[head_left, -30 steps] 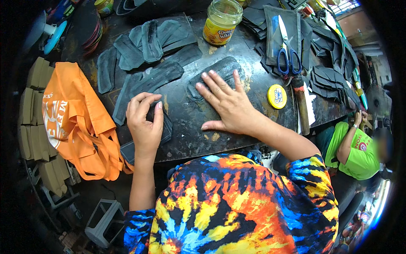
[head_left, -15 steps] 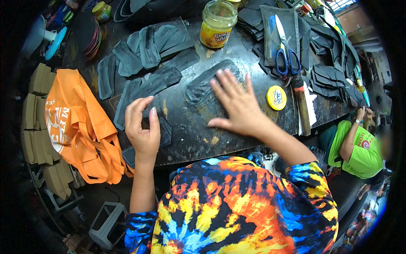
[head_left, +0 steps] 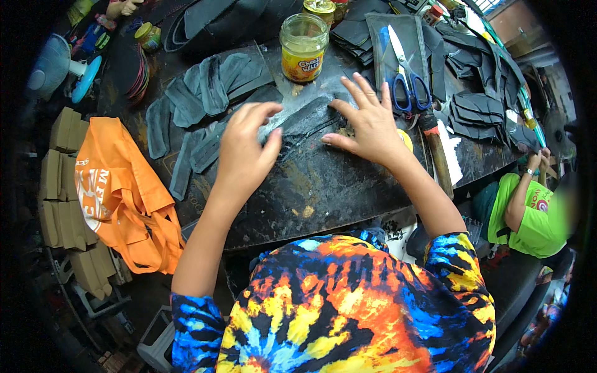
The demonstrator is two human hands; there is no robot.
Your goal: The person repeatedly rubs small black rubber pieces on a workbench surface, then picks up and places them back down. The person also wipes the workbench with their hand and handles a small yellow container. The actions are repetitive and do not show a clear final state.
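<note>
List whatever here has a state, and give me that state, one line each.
Left hand: open, fingers curled
Right hand: open, fingers spread
Dark strip: lying on the table
Wide-mouthed glass jar: uncovered, upright
Round yellow lid: loose, partly hidden
Blue-handled scissors: lying down, blade tips toward picture top
Fan: upright; running or not, cannot tell

Head camera: left-side fisheye, facing down
Worktop (head_left: 267, 214): seen close, from above
Patterned shirt (head_left: 348, 304): fills near side
</note>
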